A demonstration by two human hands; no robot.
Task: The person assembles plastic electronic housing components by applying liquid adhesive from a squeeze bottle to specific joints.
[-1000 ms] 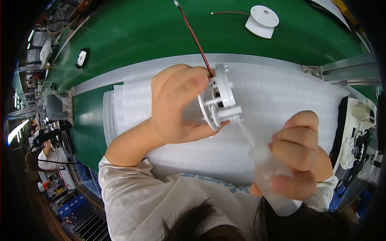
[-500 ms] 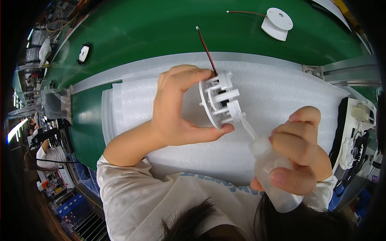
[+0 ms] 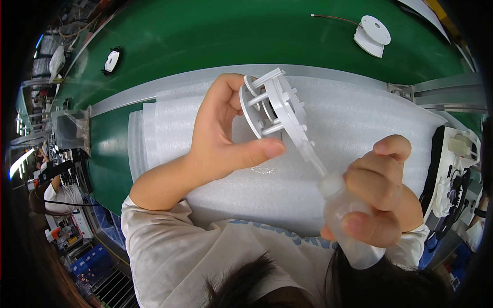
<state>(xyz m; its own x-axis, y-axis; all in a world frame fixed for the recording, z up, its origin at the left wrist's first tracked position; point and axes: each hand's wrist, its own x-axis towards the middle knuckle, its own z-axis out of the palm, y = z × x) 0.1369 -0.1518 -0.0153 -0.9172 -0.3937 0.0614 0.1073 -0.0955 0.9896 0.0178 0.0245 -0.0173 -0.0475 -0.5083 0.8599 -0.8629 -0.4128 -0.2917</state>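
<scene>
My left hand (image 3: pixel 221 138) grips a white plastic assembly (image 3: pixel 275 105) of two round plates joined by short posts, held up on edge above a white foam sheet (image 3: pixel 354 123). My right hand (image 3: pixel 382 190) squeezes a small translucent squeeze bottle (image 3: pixel 344 210). Its thin nozzle (image 3: pixel 313 159) touches the lower rim of the white assembly. My thumb lies under the part, my fingers behind it.
The foam sheet lies on a green conveyor belt (image 3: pixel 215 36). A white spool part with a red wire (image 3: pixel 372 33) sits at the far right of the belt, a small round white part (image 3: pixel 111 60) at the far left. A tray of white parts (image 3: pixel 457 169) stands at my right.
My left hand has turned the white assembly and lifted it; its red wire is no longer in sight. The bottle's nozzle stays at the part's rim. The spool on the belt has drifted right.
</scene>
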